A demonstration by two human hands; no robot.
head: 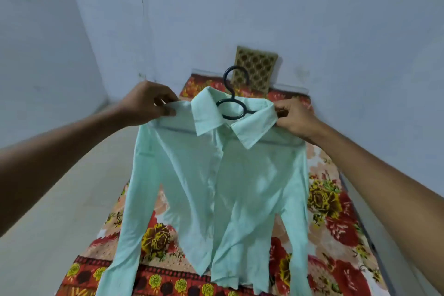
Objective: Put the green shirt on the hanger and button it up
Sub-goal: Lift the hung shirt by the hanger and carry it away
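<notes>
Both grips pinch green shirt shoulders: left hand, right hand.

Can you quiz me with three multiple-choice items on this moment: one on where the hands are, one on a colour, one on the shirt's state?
1. Where do the hands grip the green shirt?
A. at the cuffs
B. at the two shoulders
C. at the hem

2. What colour is the hanger?
A. white
B. red
C. dark, near black

3. How is the shirt now?
A. on the hanger and held up over the floral bedsheet
B. folded flat on the sheet
C. lying apart from the hanger

Answers:
1. B: the left hand pinches one shoulder and the right hand the other.
2. C: the hook and loop showing at the collar are dark.
3. A: the hook rises from the collar, and the sleeves hang down.
</notes>
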